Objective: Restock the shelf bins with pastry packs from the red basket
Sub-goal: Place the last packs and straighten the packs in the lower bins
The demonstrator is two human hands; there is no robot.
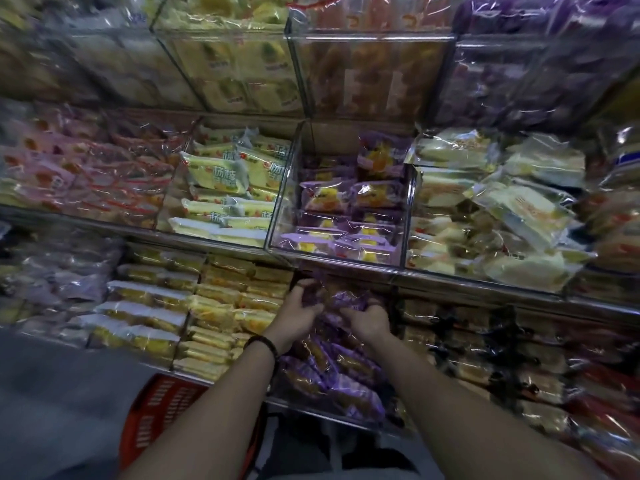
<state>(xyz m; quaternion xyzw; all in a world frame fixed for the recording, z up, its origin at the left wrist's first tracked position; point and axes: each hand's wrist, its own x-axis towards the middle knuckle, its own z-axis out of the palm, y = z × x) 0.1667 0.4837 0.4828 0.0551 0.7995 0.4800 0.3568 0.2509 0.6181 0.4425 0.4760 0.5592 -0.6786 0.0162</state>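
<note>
Both my hands reach into a low clear shelf bin (346,422) filled with purple pastry packs (349,382). My left hand (299,311) and my right hand (369,320) are each closed on purple packs (346,299) at the back of that bin, held close together. A dark bead bracelet sits on my left wrist. The red basket (156,414) stands low at my left, partly hidden by my left forearm; its inside is out of sight. One shelf up, another clear bin (277,209) holds more purple packs, about half full.
Clear bins cover all shelves: yellow packs (221,188) left of the upper purple bin, pale packs (502,209) to its right, pink packs (79,171) at far left. Yellow packs (221,306) fill the bin left of my hands. A grey sleeve is at lower left.
</note>
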